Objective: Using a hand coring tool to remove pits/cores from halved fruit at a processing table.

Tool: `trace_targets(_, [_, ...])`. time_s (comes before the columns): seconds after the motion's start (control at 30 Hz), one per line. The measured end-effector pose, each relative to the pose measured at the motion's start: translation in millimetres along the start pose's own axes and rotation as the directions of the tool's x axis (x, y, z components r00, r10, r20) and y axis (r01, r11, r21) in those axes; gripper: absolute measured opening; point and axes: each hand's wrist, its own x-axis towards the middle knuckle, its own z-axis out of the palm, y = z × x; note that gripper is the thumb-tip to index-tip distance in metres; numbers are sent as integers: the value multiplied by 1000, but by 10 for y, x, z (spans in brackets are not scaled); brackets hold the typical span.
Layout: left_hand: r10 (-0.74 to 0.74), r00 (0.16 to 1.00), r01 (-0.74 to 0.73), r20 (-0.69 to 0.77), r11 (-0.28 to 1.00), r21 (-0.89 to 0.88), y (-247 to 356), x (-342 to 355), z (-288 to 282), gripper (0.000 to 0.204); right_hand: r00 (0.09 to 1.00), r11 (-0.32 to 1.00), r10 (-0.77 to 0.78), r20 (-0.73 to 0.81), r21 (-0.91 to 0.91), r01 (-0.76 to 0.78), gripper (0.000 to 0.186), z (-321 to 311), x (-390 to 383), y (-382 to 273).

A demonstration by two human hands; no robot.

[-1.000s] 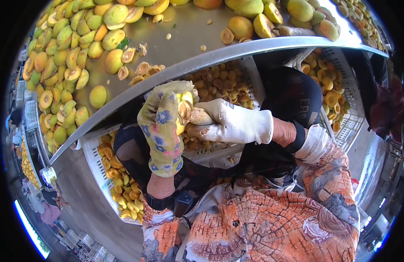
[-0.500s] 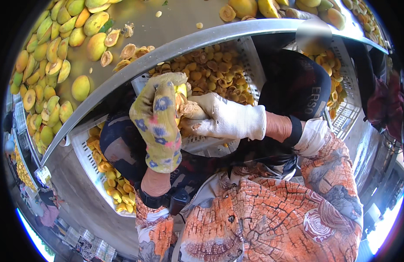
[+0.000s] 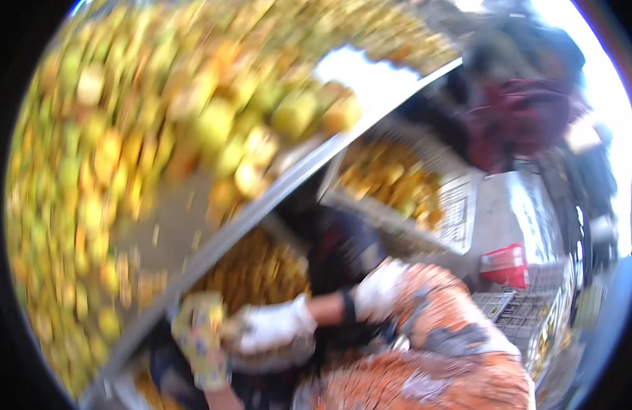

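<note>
Motion smears the whole head view. My left hand (image 3: 199,335), in a yellow flowered glove, is curled closed at the lower left, around the yellow fruit that shows in its grip half a second ago; the fruit itself is hardly visible now. Against it from the right presses my right hand (image 3: 264,329), in a white knit glove, its fingers closed. What the right hand holds, if anything, is too blurred to make out. Both hands are over my lap, beside a crate of brownish-yellow fruit pieces (image 3: 251,270) below the table edge.
Yellow-green fruit (image 3: 213,130), whole and cut, heaps on the table behind its metal rim (image 3: 288,174). A white crate (image 3: 459,212) of yellow pieces stands to the right. Farther right are a red packet (image 3: 505,265), grey crates (image 3: 493,307) and a person in dark red (image 3: 514,123).
The head view has swung toward the right, so my hands now appear lower and farther left. More of the heaped table and the right-hand crate shows. My hands stay together.
</note>
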Motion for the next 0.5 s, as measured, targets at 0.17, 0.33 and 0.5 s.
trace_targets(0.17, [-51, 962, 72, 267, 995, -68, -136, 6, 70, 42, 841, 702, 506, 193, 474, -531, 25, -136, -221, -370])
trace_targets(0.33, [-18, 911, 173, 411, 923, -343, -35, 69, -106, 40, 890, 889, 456, 0, 51, -455, 53, -134, -213, -551])
trace_targets(0.5, [44, 865, 278, 500, 786, -551, -9, 174, -183, 40, 832, 781, 546, 100, 297, -549, 34, -72, -90, -796])
